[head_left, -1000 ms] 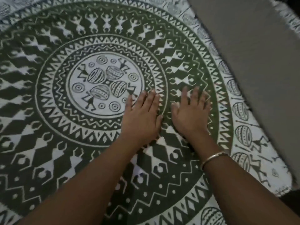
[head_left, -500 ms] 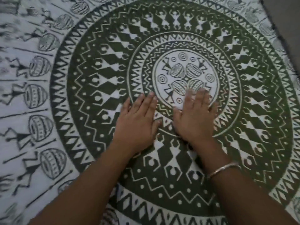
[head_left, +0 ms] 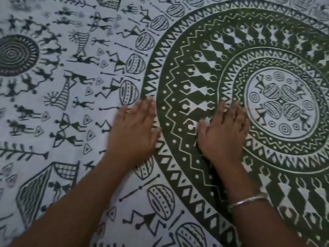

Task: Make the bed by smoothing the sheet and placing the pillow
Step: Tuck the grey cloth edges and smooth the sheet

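A white bed sheet (head_left: 74, 122) printed with dark green tribal figures and a large round mandala fills the whole view and lies flat. My left hand (head_left: 133, 132) presses palm-down on it at the mandala's outer left rim, fingers straight. My right hand (head_left: 224, 134) lies flat inside the green rings, just left of the white centre disc, with a silver bangle (head_left: 247, 200) on its wrist. The two hands are a hand's width apart. No pillow is in view.
The sheet's white field with small printed figures stretches to the left. The mandala's centre disc (head_left: 283, 106) lies at the right. No bed edge or wall shows.
Both hands have slid leftward across the sheet, from the mandala's centre to its left rim, and have spread apart. The grey wall at the right has left the view.
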Tool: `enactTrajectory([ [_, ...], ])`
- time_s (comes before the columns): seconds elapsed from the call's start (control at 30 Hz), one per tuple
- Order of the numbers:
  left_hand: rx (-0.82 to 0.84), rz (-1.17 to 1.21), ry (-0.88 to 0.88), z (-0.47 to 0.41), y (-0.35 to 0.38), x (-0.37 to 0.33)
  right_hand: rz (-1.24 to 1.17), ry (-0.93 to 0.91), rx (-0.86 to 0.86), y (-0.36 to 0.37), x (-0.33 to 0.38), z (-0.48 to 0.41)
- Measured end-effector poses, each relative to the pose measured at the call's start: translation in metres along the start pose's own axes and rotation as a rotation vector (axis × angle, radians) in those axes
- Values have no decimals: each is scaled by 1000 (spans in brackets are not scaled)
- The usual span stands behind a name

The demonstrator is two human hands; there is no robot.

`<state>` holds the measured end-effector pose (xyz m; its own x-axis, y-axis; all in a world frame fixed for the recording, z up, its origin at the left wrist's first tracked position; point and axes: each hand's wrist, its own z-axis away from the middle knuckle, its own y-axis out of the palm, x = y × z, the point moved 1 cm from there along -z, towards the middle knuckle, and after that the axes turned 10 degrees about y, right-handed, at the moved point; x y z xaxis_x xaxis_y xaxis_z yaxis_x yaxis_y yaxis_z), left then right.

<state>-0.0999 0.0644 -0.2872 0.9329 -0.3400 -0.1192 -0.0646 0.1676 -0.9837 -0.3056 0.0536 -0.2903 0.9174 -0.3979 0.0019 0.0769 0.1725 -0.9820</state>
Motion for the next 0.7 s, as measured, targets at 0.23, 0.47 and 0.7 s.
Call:
enactTrajectory([
  [0.23, -60, 36, 140, 16, -6, 35, 46, -519, 29, 10, 116, 48],
  [0.47, 10, -19, -175, 54, -16, 129, -31, -157, -51, 6, 127, 42],
  [0.7, -1, -3, 24, 75, -10, 165, 3, -631, -16, 16, 230, 81],
])
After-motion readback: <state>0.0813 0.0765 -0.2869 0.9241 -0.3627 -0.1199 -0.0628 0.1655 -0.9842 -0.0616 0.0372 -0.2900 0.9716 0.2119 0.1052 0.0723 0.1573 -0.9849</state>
